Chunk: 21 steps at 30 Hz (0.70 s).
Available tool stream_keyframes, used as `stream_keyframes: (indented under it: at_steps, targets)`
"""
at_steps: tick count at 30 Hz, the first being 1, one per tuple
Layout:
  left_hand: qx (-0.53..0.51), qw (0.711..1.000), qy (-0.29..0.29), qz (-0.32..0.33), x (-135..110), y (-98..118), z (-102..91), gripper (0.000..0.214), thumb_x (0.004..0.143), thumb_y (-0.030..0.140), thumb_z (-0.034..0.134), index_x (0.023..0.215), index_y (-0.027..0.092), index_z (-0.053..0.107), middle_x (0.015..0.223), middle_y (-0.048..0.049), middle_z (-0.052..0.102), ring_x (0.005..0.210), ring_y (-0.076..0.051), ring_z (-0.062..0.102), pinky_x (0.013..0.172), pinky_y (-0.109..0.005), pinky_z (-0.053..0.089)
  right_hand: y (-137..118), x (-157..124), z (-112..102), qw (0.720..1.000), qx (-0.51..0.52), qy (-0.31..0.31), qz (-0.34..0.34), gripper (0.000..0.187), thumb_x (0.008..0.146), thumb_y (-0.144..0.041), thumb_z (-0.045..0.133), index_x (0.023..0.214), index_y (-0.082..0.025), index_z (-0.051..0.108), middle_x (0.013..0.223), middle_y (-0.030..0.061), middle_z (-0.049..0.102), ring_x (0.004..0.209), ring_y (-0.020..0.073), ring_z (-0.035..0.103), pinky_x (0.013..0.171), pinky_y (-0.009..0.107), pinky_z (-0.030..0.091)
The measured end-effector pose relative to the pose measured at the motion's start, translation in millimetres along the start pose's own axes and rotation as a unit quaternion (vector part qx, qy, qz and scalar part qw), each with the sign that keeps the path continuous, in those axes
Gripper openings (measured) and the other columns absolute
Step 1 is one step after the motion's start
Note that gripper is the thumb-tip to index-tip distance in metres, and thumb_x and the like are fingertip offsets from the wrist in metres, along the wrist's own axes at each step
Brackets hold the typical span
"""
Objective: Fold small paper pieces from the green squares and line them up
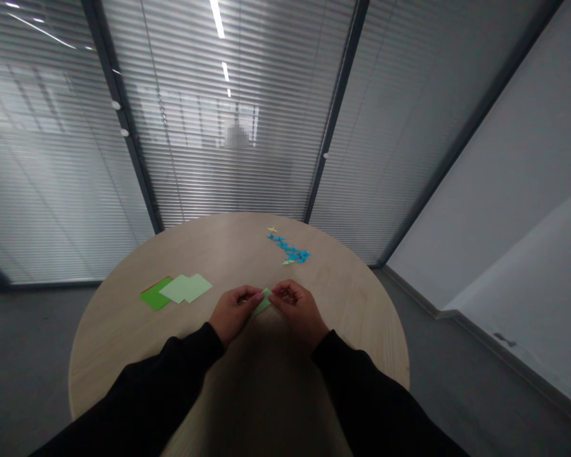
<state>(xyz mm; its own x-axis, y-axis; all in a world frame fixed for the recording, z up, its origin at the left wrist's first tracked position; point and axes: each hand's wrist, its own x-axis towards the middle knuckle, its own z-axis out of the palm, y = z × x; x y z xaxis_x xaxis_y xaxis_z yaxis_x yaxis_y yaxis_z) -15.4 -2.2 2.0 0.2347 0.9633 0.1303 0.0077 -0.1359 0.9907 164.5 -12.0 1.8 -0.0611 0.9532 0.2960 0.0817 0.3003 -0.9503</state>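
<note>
My left hand (234,311) and my right hand (297,311) meet above the round table, their fingertips pinching a small piece of folded pale green paper (263,301) between them. Most of that paper is hidden by my fingers. To the left of my left hand lie loose pale green paper squares (185,288), partly overlapping a darker green sheet (155,294). Neither hand touches these sheets.
The round wooden table (323,298) has a curved edge all around. Several small blue folded paper stars (288,249) lie in a line at its far side, with a yellow one (272,230) and a pale green one (288,261) at the ends. Glass walls with blinds stand behind it.
</note>
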Motion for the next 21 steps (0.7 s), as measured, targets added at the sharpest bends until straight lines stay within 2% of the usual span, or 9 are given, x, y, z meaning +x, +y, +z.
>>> stream_keyframes:
  at_steps: [8, 11, 17, 19, 21]
  targets:
    - [0.115, 0.993, -0.017, 0.001, 2, 4, -1.4, 0.042, 0.08, 0.054, 0.066, 0.09, 0.014, 0.072, 0.077, -0.0055, 0.07, 0.065, -0.017, 0.058, 0.063, -0.029, 0.044, 4, 0, -1, 0.999, -0.039, 0.009, -0.032, 0.023, 0.08, -0.035, 0.073, 0.093, -0.019, 0.064, 0.084, 0.0026, 0.066, 0.076, 0.0169, 0.063, 0.072, 0.031, 0.052]
    - [0.123, 0.992, -0.019, 0.005, 2, 7, -2.0, 0.042, 0.079, 0.054, 0.065, 0.086, 0.014, 0.071, 0.074, -0.005, 0.068, 0.064, -0.017, 0.057, 0.063, -0.029, 0.043, 5, 0, -1, 0.999, -0.022, 0.02, -0.025, 0.027, 0.079, -0.035, 0.073, 0.099, -0.02, 0.064, 0.085, 0.003, 0.066, 0.076, 0.0169, 0.064, 0.072, 0.031, 0.052]
    - [0.185, 0.98, -0.072, 0.01, -1, 11, -0.4, 0.034, 0.077, 0.048, 0.065, 0.07, 0.015, 0.067, 0.058, 0.0008, 0.057, 0.055, -0.014, 0.048, 0.054, -0.026, 0.034, 3, -2, 1, 1.0, -0.009, 0.017, -0.01, 0.03, 0.079, -0.036, 0.072, 0.103, -0.02, 0.064, 0.089, 0.0039, 0.066, 0.074, 0.0163, 0.062, 0.068, 0.029, 0.051]
    - [0.162, 0.984, -0.073, 0.009, -1, 11, -0.6, 0.034, 0.077, 0.049, 0.067, 0.069, 0.015, 0.066, 0.057, 0.0019, 0.055, 0.054, -0.013, 0.046, 0.053, -0.026, 0.032, 3, -2, 1, 1.0, -0.011, 0.021, -0.008, 0.03, 0.081, -0.038, 0.071, 0.104, -0.02, 0.065, 0.094, 0.0051, 0.066, 0.076, 0.0165, 0.062, 0.068, 0.029, 0.051]
    - [0.097, 0.994, -0.051, -0.005, 0, 11, -2.0, 0.036, 0.076, 0.051, 0.068, 0.07, 0.016, 0.066, 0.057, 0.0031, 0.054, 0.053, -0.012, 0.044, 0.052, -0.025, 0.031, 4, 0, 0, 0.999, 0.008, 0.035, -0.004, 0.032, 0.082, -0.04, 0.069, 0.108, -0.021, 0.064, 0.097, 0.0059, 0.065, 0.08, 0.0171, 0.062, 0.068, 0.029, 0.05]
